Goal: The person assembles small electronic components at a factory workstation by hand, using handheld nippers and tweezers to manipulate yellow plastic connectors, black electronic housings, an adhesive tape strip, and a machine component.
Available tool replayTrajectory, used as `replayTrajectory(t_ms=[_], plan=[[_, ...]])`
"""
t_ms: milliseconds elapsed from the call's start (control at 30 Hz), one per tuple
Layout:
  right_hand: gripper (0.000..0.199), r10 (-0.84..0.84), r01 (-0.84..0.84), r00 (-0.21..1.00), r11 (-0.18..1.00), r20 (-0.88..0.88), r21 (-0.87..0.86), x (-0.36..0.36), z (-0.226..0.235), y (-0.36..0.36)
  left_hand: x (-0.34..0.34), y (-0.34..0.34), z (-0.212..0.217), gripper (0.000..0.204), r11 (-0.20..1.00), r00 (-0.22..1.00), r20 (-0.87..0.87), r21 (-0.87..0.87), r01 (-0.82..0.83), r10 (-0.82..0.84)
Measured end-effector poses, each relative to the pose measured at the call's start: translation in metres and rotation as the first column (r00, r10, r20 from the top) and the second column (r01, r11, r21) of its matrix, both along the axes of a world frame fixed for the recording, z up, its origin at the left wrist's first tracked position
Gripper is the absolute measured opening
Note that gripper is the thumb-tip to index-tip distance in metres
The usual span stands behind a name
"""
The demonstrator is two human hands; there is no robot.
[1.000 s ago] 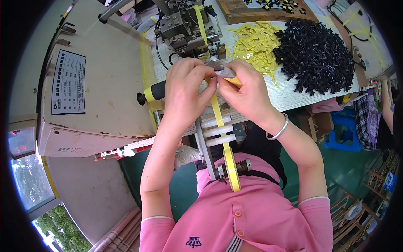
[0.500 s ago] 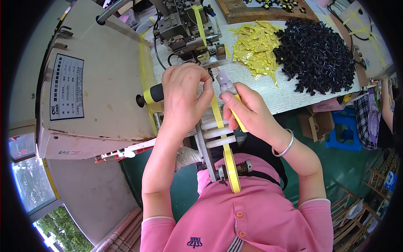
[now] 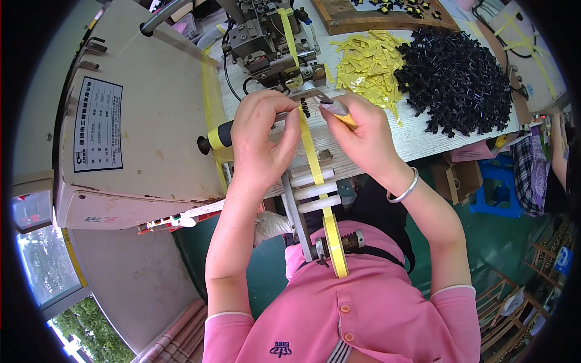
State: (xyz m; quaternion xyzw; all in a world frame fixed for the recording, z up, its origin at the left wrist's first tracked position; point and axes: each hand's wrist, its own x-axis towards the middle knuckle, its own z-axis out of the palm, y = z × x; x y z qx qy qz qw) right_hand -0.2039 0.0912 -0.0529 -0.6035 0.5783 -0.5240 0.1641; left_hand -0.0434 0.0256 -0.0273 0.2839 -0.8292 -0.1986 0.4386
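Note:
My left hand (image 3: 259, 133) is closed, thumb and fingertips together at the left edge of a yellow tape strip (image 3: 311, 154). What they pinch, if anything, is too small to make out. My right hand (image 3: 366, 130) grips a hand tool with a yellow handle and a grey wrapped end (image 3: 340, 112), its tip pointing left toward the strip. Between the two hands lies a short row of small black pieces (image 3: 305, 107) at the strip's far end. The strip runs over white rollers (image 3: 316, 191) from a yellow tape roll (image 3: 334, 251) close to my body.
A metal press-like machine (image 3: 266, 48) stands just beyond my hands. Right of it lie a heap of yellow strips (image 3: 368, 66) and a larger heap of black parts (image 3: 454, 81). A beige cabinet (image 3: 151, 121) borders the left; a wooden tray (image 3: 345, 21) sits at the back.
My right hand has moved up and slightly left, turning the tool so its tip points left, close to the strip. My left hand has shifted only slightly.

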Motion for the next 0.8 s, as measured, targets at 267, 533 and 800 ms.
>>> replayTrajectory(t_ms=[267,533,800], plan=[[0.014,0.025,-0.026,0.999,1.0,0.022,0.016,0.009,0.012,-0.001,0.001,0.001,-0.004,0.018,0.999,0.994,0.107,-0.05,0.012,-0.007],[0.018,0.07,-0.07,0.997,0.997,0.032,-0.017,0.009,0.016,0.002,-0.006,-0.005,-0.001,0.02,0.991,0.989,0.146,-0.131,0.038,-0.019],[0.032,0.064,-0.445,0.751,0.784,0.657,0.433,0.003,0.026,0.026,0.002,-0.002,0.009,0.019,0.963,0.963,0.26,-0.269,0.007,0.066]])
